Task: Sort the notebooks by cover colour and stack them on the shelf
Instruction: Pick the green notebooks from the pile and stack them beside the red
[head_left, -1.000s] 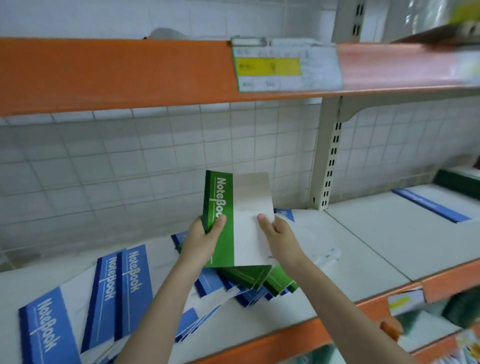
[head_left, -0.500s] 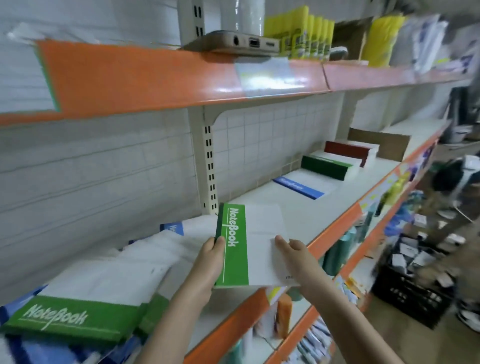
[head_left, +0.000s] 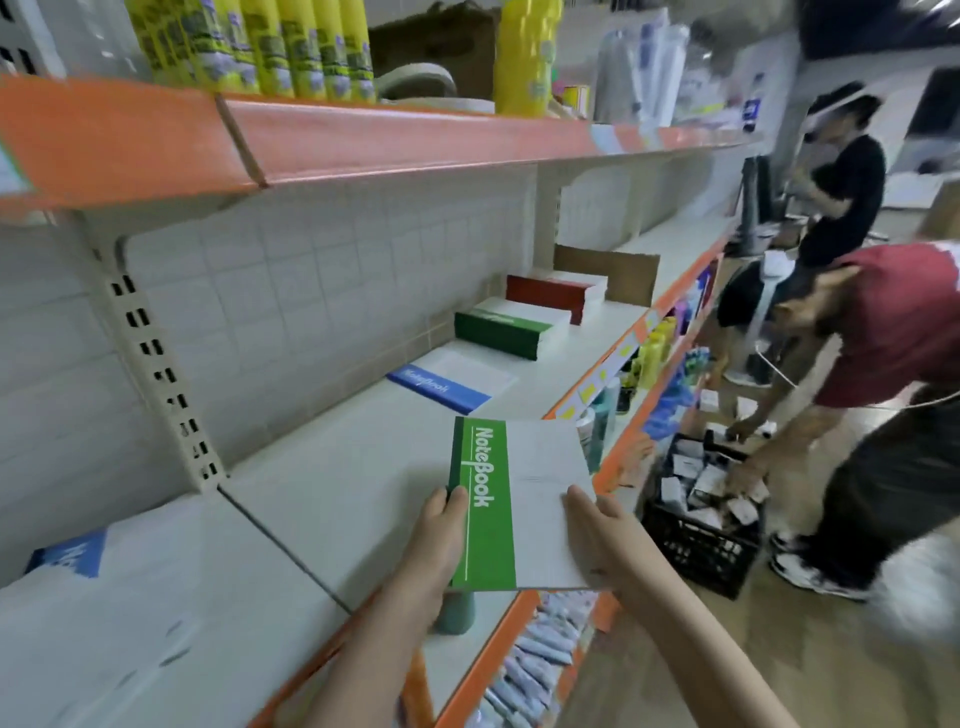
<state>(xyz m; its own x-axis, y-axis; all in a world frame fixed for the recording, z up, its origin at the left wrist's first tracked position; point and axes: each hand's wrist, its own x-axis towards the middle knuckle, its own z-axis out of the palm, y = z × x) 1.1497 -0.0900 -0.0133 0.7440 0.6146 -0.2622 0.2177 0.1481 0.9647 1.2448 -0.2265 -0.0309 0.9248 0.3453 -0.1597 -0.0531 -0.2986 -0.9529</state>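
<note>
Carrying a green notebook (head_left: 511, 506) above the shelf (head_left: 363, 447) front, left hand (head_left: 441, 540) and right hand (head_left: 605, 540) pinching its edges, the person seems mid-sort and must next reach the green stack (head_left: 506, 330) farther along.

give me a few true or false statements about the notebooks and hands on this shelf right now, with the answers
1. Both hands hold the green notebook. True: the left hand grips its green spine edge and the right hand its white edge.
2. The held notebook lies flat on the shelf. False: it is lifted, above the shelf's front edge.
3. A green stack sits between the blue notebook and the red stack. True.
4. The red stack is the nearest of the three to the hands. False: it is the farthest; the blue notebook is nearest.
5. The blue notebook stands upright against the wall. False: it lies flat on the shelf.
</note>
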